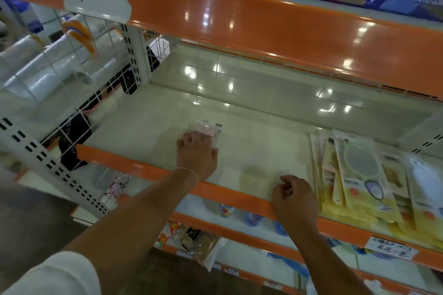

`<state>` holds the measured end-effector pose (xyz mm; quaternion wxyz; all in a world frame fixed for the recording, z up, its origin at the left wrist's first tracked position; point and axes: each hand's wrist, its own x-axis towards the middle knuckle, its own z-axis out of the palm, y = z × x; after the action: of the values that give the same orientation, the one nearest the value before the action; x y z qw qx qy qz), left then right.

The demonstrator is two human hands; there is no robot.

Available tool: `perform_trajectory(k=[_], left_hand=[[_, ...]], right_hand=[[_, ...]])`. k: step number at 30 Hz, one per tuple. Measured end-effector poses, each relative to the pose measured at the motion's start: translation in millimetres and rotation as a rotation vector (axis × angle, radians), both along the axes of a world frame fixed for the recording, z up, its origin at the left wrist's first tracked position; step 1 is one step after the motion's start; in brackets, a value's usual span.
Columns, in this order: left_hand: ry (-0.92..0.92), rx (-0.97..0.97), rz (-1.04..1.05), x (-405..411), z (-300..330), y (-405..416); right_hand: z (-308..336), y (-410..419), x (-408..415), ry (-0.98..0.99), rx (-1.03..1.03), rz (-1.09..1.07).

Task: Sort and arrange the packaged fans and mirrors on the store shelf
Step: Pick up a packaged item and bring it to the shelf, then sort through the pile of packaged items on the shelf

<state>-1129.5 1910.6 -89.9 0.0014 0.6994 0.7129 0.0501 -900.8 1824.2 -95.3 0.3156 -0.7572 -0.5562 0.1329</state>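
Observation:
A small pink packaged item in clear plastic (208,128) lies flat on the white shelf board (153,124), left of the middle. My left hand (197,153) rests on its near end, fingers over the package. My right hand (294,195) hovers at the orange front edge (143,167), fingers loosely curled and holding nothing. At the right end of the shelf stands a row of yellow packaged hand mirrors (362,172), leaning back in several overlapping packs.
A white wire grid divider (79,74) closes the shelf's left side, with rolls of clear film (36,72) behind it. An orange shelf (263,19) hangs overhead. Lower shelves hold bottles (225,209) and packets (191,237). A handwritten price tag (390,248) sits below the mirrors.

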Motion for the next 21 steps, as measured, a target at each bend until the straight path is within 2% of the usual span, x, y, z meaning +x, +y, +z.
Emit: perform_trajectory(k=[7,16,21], left_hand=[[-0.019,0.068,0.041,-18,-7,-7],[-0.022,0.063,0.126,-15,0,-11],[0.046,0.064,0.112,-7,5,-12]], right_hand=[[-2,1,-1,-0.046,-0.025,-0.008],[-3,-1,2,-0.049,-0.014,0.017],[0,-2,2,-0.002,-0.013,0.036]])
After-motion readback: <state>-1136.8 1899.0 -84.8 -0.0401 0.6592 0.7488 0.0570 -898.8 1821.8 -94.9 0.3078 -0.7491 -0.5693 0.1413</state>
